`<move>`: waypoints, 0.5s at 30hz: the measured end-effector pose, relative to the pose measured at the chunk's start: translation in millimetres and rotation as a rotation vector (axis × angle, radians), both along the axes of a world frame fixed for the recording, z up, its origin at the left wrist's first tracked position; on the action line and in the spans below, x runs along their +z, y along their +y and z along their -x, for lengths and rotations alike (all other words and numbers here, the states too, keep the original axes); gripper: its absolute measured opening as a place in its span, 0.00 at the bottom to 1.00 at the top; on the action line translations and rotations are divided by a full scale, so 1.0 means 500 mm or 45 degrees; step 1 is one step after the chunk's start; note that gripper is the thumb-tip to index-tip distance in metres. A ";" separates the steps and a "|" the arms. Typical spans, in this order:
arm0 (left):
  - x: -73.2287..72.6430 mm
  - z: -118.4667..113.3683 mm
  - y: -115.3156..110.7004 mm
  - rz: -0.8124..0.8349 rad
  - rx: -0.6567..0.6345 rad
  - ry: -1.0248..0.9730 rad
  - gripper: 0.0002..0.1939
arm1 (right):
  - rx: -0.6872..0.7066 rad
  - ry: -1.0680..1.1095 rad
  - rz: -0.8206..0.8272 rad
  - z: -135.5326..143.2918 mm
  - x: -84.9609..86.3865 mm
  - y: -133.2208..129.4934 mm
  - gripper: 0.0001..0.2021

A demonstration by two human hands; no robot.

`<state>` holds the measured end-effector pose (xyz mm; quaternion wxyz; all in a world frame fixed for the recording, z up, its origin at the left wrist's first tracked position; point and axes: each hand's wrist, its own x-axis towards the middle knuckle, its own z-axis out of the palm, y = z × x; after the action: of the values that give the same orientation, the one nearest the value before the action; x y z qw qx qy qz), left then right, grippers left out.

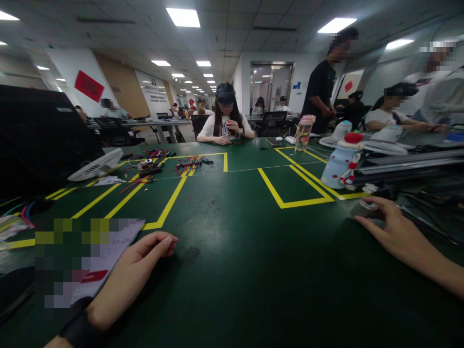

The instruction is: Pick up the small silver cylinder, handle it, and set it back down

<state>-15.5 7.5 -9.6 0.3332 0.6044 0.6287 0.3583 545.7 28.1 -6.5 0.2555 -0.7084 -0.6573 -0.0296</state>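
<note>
On the right of the dark green table (232, 232), my right hand (393, 227) has its thumb and fingers around a small greyish round object (364, 209). My left hand (150, 253) rests on the table at the left, its fingers curled together and nothing visible in them. A black band (78, 321) is round the left wrist. Beside the left hand lies a phone or tablet with a lit screen (118, 241), partly blurred out.
A blue bottle with a red top (339, 164) stands beyond my right hand, near a pink-lidded bottle (304, 133), cables and metal bars (406, 166). Bundled wires (194, 164) and a white fan (96, 165) lie back left. A person (225, 121) sits opposite.
</note>
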 end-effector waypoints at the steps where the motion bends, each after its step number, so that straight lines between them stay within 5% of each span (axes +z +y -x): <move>1: 0.000 0.000 0.000 -0.002 -0.002 0.000 0.16 | 0.057 0.042 -0.029 0.030 0.005 0.001 0.28; 9: 0.003 0.004 -0.006 -0.016 -0.015 0.042 0.16 | 0.959 0.419 0.182 0.387 0.017 -0.026 0.22; 15: 0.007 -0.002 -0.005 -0.071 -0.014 0.086 0.15 | 1.072 0.480 0.369 0.436 0.001 -0.032 0.26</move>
<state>-14.7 5.1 -6.0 0.2968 0.6288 0.6260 0.3532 327.6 12.1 -5.9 0.2585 -0.4022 -0.8265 0.2972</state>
